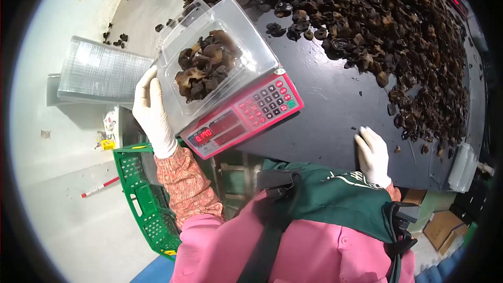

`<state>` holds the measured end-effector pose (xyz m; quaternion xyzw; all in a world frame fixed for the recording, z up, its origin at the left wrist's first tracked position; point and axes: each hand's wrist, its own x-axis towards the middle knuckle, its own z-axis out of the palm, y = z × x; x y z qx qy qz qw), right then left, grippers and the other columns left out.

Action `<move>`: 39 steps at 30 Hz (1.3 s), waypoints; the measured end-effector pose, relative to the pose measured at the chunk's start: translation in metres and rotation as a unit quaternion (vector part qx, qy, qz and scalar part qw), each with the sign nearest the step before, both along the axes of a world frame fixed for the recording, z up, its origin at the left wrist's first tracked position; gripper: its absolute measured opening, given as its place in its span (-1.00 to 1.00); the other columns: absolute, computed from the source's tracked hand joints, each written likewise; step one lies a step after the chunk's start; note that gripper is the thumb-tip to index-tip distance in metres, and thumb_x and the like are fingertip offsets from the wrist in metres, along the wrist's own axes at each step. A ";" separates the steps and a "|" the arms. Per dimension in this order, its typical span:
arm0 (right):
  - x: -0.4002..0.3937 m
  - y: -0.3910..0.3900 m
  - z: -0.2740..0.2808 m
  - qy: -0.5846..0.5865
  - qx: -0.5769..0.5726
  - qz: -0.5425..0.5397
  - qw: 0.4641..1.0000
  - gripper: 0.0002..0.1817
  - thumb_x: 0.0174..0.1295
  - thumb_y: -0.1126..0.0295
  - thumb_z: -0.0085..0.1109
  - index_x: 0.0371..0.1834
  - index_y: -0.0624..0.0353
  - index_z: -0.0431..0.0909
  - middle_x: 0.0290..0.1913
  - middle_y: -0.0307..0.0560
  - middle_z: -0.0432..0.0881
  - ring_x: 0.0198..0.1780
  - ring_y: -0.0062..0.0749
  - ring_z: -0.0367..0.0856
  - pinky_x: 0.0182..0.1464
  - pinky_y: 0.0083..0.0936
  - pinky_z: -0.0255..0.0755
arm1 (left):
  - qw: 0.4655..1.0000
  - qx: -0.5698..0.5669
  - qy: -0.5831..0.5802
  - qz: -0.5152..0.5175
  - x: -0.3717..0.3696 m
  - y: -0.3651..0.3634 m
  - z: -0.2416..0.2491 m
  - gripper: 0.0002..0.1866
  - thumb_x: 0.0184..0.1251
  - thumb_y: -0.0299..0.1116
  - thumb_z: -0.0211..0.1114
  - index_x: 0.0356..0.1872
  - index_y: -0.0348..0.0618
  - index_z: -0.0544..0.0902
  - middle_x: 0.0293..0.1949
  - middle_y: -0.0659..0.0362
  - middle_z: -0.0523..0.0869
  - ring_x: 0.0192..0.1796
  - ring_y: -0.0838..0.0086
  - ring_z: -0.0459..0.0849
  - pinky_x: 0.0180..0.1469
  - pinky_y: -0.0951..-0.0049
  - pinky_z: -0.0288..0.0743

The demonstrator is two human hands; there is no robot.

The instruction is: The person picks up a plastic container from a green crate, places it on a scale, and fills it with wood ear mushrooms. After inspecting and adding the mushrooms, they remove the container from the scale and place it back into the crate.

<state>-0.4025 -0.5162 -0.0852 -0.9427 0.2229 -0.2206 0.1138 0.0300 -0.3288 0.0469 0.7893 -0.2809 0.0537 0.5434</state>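
Observation:
A clear plastic container [222, 15] sits on a red electronic scale [225, 141], which shows 0.170 on its red display. Inside the container lies a small heap of dark brown wood ear mushrooms [201, 68]. My left hand [153, 110], in a white glove, is at the container's left edge with its fingers stretched upward. Whether its fingertips touch the plastic is hard to make out. My right hand [373, 154], also gloved, lies near the front edge of the dark table [325, 105], fingers extended and holding nothing.
A large pile of wood ear mushrooms [367, 26] covers the back and right of the table. Left of the scale stands a stack of clear containers [105, 68]. Below it is a green crate [144, 194]. More clear plastic [463, 167] stands at the right edge.

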 end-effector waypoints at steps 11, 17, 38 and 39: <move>-0.071 0.022 0.008 0.015 0.058 -0.079 0.995 -0.58 0.03 0.51 0.35 0.04 0.24 0.62 0.16 0.14 0.63 0.16 0.07 0.60 0.19 -0.10 0.49 | 0.997 -0.056 -0.061 0.008 -0.079 -0.034 0.015 -0.70 0.62 -0.45 0.05 0.12 -0.48 0.63 0.14 -0.05 0.72 0.19 0.32 0.66 0.38 0.30 0.46; -0.037 0.029 0.006 0.144 0.041 -0.012 0.989 -0.41 0.41 0.08 0.11 0.46 0.03 0.41 0.51 -0.06 0.39 0.58 -0.21 0.23 0.60 0.02 -0.03 | 0.932 -0.032 0.072 -0.354 -0.160 -0.106 -0.020 -0.69 0.61 -0.43 0.04 0.12 -0.43 0.63 0.14 -0.02 0.71 0.22 0.28 0.65 0.39 0.29 0.43; -0.027 -0.032 0.005 0.067 -0.021 -0.387 0.920 -0.37 0.29 0.20 0.17 0.43 0.18 0.40 0.48 0.19 0.35 0.53 0.11 0.24 0.53 0.17 0.01 | 0.796 0.136 -0.078 -0.585 -0.257 -0.148 -0.136 -0.36 0.43 -0.46 0.25 0.49 -0.33 0.31 0.45 -0.13 0.41 0.49 0.04 0.38 0.53 0.18 0.21; -0.014 -0.029 0.006 0.096 0.011 -0.359 0.928 -0.37 0.29 0.20 0.16 0.43 0.18 0.40 0.49 0.20 0.35 0.54 0.13 0.22 0.54 0.19 -0.01 | 0.807 0.135 -0.075 -0.569 -0.255 -0.148 -0.136 -0.36 0.42 -0.46 0.25 0.49 -0.33 0.31 0.45 -0.13 0.41 0.48 0.04 0.39 0.52 0.19 0.22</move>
